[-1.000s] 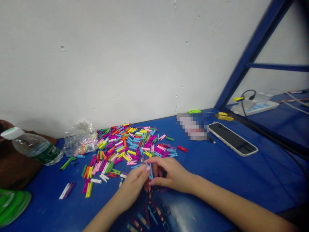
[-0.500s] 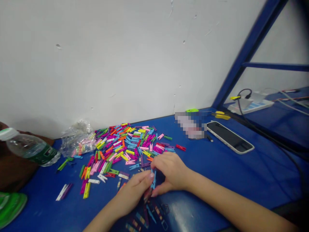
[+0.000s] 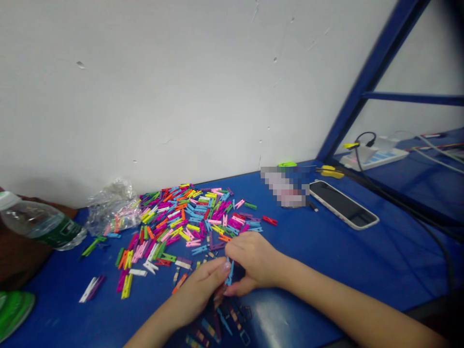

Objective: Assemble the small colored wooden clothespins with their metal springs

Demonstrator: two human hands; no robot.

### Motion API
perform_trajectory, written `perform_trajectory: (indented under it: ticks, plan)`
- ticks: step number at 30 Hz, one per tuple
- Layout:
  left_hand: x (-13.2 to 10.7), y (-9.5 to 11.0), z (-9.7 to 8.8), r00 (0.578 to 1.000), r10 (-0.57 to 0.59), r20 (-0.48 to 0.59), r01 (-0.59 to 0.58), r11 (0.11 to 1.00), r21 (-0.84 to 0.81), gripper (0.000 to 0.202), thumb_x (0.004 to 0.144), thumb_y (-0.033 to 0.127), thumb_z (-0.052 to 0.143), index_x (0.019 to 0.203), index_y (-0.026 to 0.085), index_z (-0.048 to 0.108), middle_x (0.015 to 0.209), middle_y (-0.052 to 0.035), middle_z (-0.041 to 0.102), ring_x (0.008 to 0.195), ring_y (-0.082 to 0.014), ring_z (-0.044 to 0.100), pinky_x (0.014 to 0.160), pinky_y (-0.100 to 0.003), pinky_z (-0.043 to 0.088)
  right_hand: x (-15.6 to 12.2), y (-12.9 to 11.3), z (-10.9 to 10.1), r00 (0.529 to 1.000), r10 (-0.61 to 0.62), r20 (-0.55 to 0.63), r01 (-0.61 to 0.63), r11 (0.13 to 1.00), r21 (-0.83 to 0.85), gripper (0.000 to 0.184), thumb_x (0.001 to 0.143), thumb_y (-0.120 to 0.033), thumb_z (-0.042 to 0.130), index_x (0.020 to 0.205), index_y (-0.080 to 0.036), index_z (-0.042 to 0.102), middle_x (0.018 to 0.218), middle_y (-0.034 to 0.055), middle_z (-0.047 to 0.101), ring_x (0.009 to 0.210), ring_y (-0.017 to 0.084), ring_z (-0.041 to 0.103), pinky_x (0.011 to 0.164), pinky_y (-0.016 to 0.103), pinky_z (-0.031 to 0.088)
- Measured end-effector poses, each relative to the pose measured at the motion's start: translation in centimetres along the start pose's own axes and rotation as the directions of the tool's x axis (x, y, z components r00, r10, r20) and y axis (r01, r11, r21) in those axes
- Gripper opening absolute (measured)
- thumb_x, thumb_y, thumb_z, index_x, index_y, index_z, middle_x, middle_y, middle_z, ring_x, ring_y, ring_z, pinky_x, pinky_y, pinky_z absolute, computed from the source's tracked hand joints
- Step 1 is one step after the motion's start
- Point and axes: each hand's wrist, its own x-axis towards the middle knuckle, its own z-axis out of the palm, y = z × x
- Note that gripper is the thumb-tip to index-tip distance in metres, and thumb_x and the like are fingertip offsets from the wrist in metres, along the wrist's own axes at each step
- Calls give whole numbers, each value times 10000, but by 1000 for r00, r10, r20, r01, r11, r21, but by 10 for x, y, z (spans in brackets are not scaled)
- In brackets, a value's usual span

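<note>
My left hand (image 3: 199,292) and my right hand (image 3: 253,261) meet low in the middle of the blue tabletop (image 3: 319,261). Between their fingers stands a small blue clothespin (image 3: 229,273), gripped by both hands, with a reddish piece partly hidden beneath it. A large heap of mini clothespins (image 3: 188,217) in many bright colours lies just beyond my hands. Close below my hands, a line of clothespins (image 3: 224,324) lies on the table, partly hidden by my left wrist.
A plastic bag (image 3: 113,208) and a water bottle (image 3: 39,224) stand left of the heap. A phone (image 3: 342,205) and a pixelated object (image 3: 284,188) lie to the right. A blue metal frame (image 3: 373,82) and a power strip (image 3: 373,157) stand beyond them.
My hands have stayed together around the blue clothespin, with small finger shifts. The whole scene has slid slightly left in view as my head turned.
</note>
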Motion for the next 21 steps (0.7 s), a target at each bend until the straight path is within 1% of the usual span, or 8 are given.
perform_trajectory:
  ticks: [3, 6, 9, 15, 19, 21]
  plan:
    - [1, 0, 1, 1000, 3, 5, -2, 998, -70, 345, 781, 472, 381, 631, 166, 437, 499, 61, 346, 437, -69, 298, 426, -193, 255, 0, -1, 0, 1000, 5, 9, -4, 1000, -12, 528, 656, -690, 359, 617, -178, 482, 550, 38, 563, 489, 151, 502, 459, 255, 247]
    - [1, 2, 2, 1000, 3, 5, -3, 996, -88, 353, 768, 485, 395, 610, 169, 422, 478, 68, 333, 406, -61, 292, 402, -193, 241, 0, -2, 0, 1000, 7, 17, -7, 1000, -22, 501, 651, -672, 390, 613, -179, 476, 542, 32, 557, 475, 138, 489, 452, 249, 234]
    - [1, 4, 1, 1000, -21, 7, 22, 997, -74, 363, 753, 506, 400, 623, 169, 429, 467, 76, 316, 387, -55, 273, 387, -193, 223, 0, -2, 1, 1000, -3, 15, 4, 999, -34, 478, 650, -654, 405, 601, -182, 468, 532, 20, 548, 473, 127, 485, 450, 245, 234]
    - [0, 4, 2, 999, -33, 18, 34, 997, -63, 368, 749, 511, 398, 613, 170, 415, 471, 81, 299, 387, -51, 249, 380, -185, 226, -1, -1, 5, 997, -52, -65, 47, 995, -83, 428, 658, -604, 417, 597, -182, 462, 514, -7, 531, 475, 121, 505, 442, 242, 248]
    - [2, 0, 2, 1000, -1, 17, 2, 999, -50, 367, 777, 488, 365, 590, 174, 394, 447, 83, 290, 382, -56, 258, 391, -190, 227, -1, 1, 4, 999, -29, -45, 25, 996, -90, 446, 655, -622, 412, 585, -184, 455, 517, -9, 541, 477, 122, 514, 447, 242, 259]
    - [3, -1, 1, 1000, 2, -4, -2, 1000, -2, 360, 794, 470, 347, 600, 173, 404, 455, 76, 309, 403, -65, 284, 413, -194, 243, -1, 1, 3, 999, -12, -37, 9, 997, -74, 445, 654, -622, 420, 583, -185, 454, 518, -11, 545, 473, 120, 511, 448, 242, 260]
